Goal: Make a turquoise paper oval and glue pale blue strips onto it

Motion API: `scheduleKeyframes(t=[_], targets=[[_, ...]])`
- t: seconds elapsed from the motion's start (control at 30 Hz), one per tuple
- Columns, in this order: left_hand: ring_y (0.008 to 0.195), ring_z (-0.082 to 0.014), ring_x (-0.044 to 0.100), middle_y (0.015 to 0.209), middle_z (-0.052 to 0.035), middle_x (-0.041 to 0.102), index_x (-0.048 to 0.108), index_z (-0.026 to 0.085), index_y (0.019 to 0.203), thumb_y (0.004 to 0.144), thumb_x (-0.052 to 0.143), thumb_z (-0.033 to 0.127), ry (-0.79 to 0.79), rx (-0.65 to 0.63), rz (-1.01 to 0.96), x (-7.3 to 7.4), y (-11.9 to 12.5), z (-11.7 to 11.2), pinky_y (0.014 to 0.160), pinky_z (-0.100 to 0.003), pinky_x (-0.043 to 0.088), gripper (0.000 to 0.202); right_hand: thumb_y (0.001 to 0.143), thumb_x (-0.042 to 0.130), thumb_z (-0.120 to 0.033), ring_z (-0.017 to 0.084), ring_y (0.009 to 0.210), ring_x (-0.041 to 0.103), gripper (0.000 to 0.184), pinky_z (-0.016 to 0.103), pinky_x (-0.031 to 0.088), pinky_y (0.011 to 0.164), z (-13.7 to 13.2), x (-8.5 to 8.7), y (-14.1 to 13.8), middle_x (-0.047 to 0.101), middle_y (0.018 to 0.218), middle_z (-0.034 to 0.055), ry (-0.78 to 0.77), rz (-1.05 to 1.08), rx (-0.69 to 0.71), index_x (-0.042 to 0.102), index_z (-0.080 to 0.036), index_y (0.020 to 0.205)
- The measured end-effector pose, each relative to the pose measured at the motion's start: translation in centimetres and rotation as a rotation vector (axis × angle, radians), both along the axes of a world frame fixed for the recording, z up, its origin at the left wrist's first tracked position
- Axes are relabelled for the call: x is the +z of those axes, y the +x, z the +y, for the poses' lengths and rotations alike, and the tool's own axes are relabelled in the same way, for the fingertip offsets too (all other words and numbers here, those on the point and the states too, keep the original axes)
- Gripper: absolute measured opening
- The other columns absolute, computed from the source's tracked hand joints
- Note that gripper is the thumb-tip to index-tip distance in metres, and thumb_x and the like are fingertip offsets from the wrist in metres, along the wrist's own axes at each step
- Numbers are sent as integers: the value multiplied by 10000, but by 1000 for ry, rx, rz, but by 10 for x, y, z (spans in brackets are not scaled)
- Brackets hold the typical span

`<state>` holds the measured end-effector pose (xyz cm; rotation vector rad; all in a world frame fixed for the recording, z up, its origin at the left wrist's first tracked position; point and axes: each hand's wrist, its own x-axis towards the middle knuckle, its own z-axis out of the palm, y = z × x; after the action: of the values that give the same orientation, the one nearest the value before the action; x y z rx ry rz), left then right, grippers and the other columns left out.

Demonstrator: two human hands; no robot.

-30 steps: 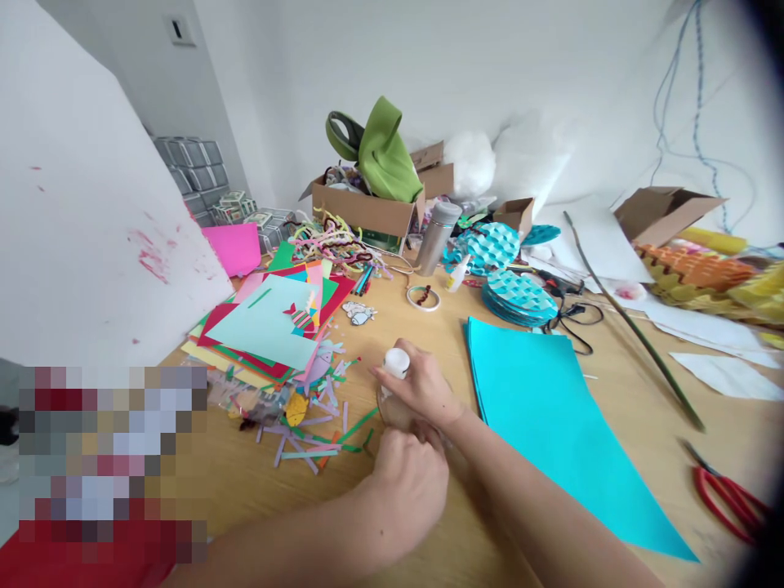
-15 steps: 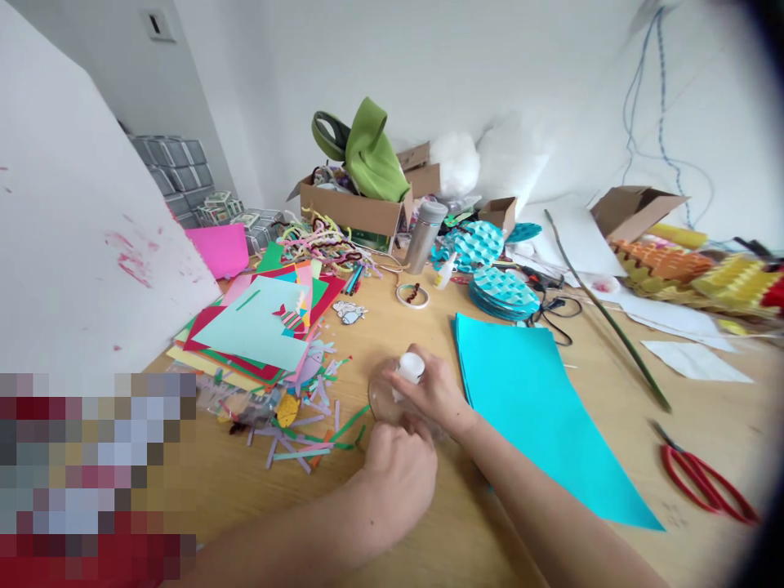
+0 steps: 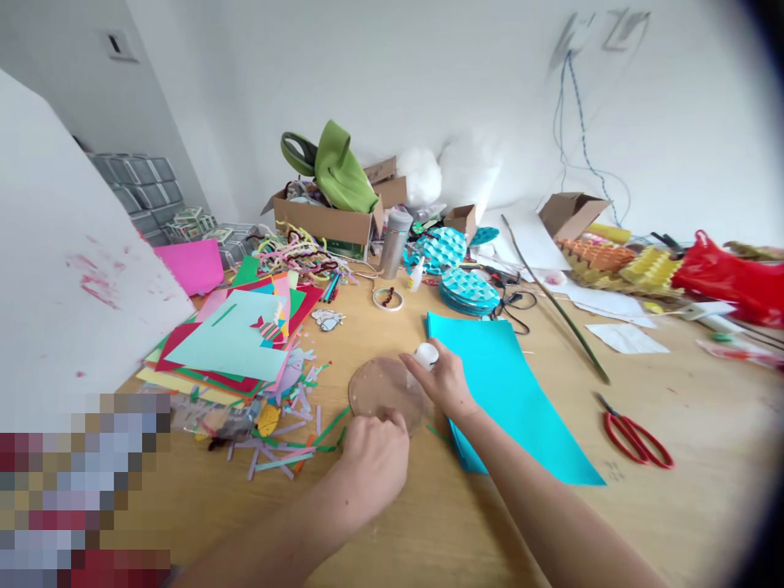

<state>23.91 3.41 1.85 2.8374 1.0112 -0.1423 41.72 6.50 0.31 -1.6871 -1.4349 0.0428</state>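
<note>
My right hand (image 3: 446, 380) is closed around a small white bottle (image 3: 426, 354), its round white end facing up. It is at the right side of a thin, see-through round disc (image 3: 380, 384) that looks brownish over the table. My left hand (image 3: 378, 454) has its fingers curled at the disc's near edge; the fingertips are partly hidden. Just right of my right hand lies a stack of turquoise sheets (image 3: 508, 392). Thin paper strips (image 3: 287, 449) are scattered left of the disc.
Coloured paper sheets (image 3: 226, 335) are piled at left beside a white board (image 3: 79, 261). Red-handled scissors (image 3: 637, 437) and a green stick (image 3: 557, 302) lie at right. Behind stand a steel flask (image 3: 397, 245), a white ring (image 3: 388, 300), turquoise honeycomb discs (image 3: 469, 291) and a cardboard box (image 3: 324, 220).
The view has swung right. My right hand has moved with the bottle toward the disc's right side, uncovering more of the disc. My left hand stays at the near edge.
</note>
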Motion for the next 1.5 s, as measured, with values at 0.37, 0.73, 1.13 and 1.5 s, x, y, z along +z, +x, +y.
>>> scheduleKeyframes(t=[0.37,0.73,1.13,1.5], targets=[[743,-279,728,731,-171,712,578,7,1174,835,470,53,5,-3,-12,-2,-4,6,629,-332,515,358,843,572,-569,123,496,412,421,259,321,489,-14,2,-13,462,548,-39,-26,-44,58,390,-243,648],[788,-309,727,817,-181,732,641,80,989,803,462,81,-88,4,-17,11,-11,8,644,-361,538,258,838,605,-492,148,503,515,334,255,324,497,22,9,-56,569,571,-11,-29,-23,178,434,-240,701],[992,-235,604,920,-75,706,735,185,943,846,534,126,-60,213,-263,34,-44,93,884,-322,458,232,822,626,-528,113,474,438,398,239,300,461,-11,13,-60,479,525,-52,7,141,172,405,-236,667],[964,-249,550,863,-88,632,762,202,802,814,590,242,-135,10,-226,6,-6,96,851,-314,464,177,826,627,-481,122,464,455,349,245,319,455,-30,-3,-49,510,532,-41,-17,94,164,421,-239,684]])
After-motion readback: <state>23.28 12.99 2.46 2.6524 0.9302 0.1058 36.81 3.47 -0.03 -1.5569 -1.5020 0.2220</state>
